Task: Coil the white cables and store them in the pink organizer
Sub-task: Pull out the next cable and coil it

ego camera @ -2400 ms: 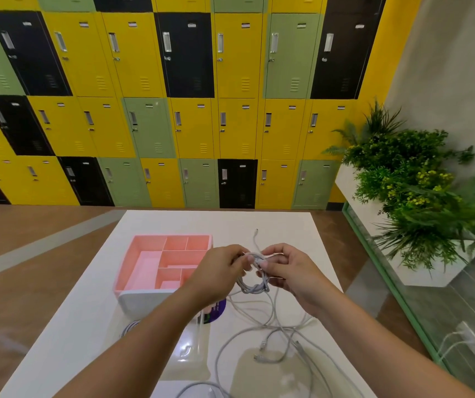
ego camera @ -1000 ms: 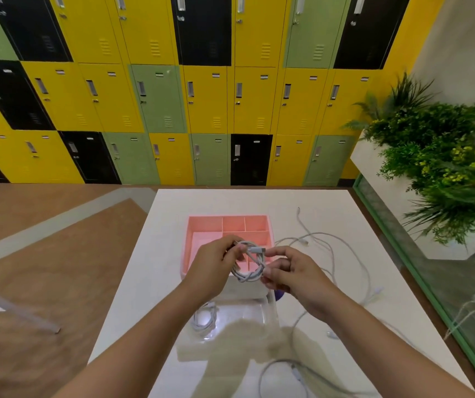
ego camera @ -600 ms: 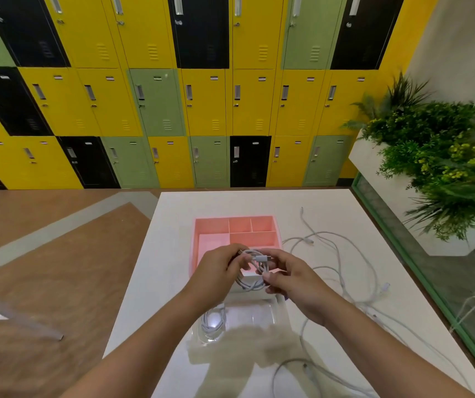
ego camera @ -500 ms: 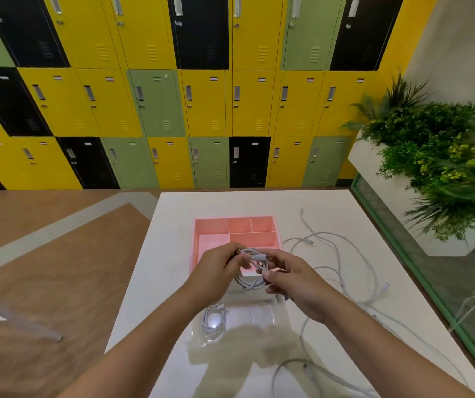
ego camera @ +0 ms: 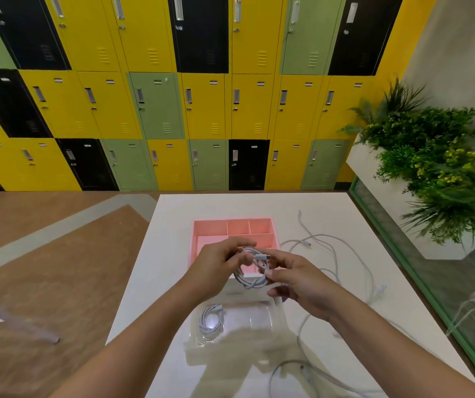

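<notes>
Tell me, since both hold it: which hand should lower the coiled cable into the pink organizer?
Likely left: the left hand pinches the coiled cable over the pink organizer; the right hand sits off its near-right corner.

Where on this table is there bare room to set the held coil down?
Bare table lies left of the pink organizer, out to the left edge, and in the strip behind it. Right of the organizer loose cables sprawl; the clear tray fills the near middle.

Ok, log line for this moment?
step: coiling | left hand: grips coil | right hand: pinches coil | loose cables: on table, right | clear tray: one coiled cable
</notes>
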`<state>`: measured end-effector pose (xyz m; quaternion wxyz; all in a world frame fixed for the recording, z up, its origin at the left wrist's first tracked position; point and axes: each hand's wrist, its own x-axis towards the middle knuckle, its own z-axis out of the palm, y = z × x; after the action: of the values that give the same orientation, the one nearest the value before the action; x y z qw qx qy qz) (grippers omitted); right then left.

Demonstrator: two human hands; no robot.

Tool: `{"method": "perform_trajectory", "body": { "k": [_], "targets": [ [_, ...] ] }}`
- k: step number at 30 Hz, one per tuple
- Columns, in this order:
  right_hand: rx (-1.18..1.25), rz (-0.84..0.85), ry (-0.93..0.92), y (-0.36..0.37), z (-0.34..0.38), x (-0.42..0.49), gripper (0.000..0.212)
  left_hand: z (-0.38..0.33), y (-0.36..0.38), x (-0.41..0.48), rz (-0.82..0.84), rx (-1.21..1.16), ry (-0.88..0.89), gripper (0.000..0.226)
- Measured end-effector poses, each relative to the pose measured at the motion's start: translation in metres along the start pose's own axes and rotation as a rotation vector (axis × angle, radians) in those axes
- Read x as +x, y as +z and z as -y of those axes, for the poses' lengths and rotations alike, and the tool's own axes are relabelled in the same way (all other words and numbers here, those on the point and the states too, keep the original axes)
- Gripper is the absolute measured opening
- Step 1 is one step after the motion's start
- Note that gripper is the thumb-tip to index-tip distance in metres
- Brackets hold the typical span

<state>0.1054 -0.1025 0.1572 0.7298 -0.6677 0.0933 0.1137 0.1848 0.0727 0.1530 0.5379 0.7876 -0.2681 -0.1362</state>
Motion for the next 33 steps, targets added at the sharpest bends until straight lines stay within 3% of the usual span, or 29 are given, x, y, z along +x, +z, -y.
{"method": "perform_trajectory", "body": {
  "k": [6, 16, 21, 24, 29, 33],
  "targets": [
    [0.008, -0.003, -0.058, 0.001, 0.0, 0.001, 0.036, -0.006, 0.002, -0.001, -0.039, 0.137, 0.03, 0.016],
    [0.012, -0.116, -0.131, 0.001, -0.003, -0.001, 0.036, -0.01, 0.002, 0.003, -0.033, 0.019, -0.084, 0.013],
    [0.058, -0.197, -0.158, 0.0, 0.001, -0.002, 0.043, -0.008, -0.004, 0.0, 0.091, -0.321, -0.312, 0.039],
    [0.044, -0.213, -0.158, -0.003, -0.002, 0.0, 0.042, -0.006, -0.004, -0.005, 0.112, -0.375, -0.281, 0.03],
    [-0.011, -0.22, -0.124, -0.004, -0.006, 0.001, 0.04, -0.001, -0.003, -0.007, 0.09, -0.321, -0.245, 0.026],
    [-0.205, -0.198, -0.105, -0.004, -0.009, 0.001, 0.04, 0.004, -0.001, -0.009, 0.091, -0.217, -0.244, 0.028]
  ]
}}
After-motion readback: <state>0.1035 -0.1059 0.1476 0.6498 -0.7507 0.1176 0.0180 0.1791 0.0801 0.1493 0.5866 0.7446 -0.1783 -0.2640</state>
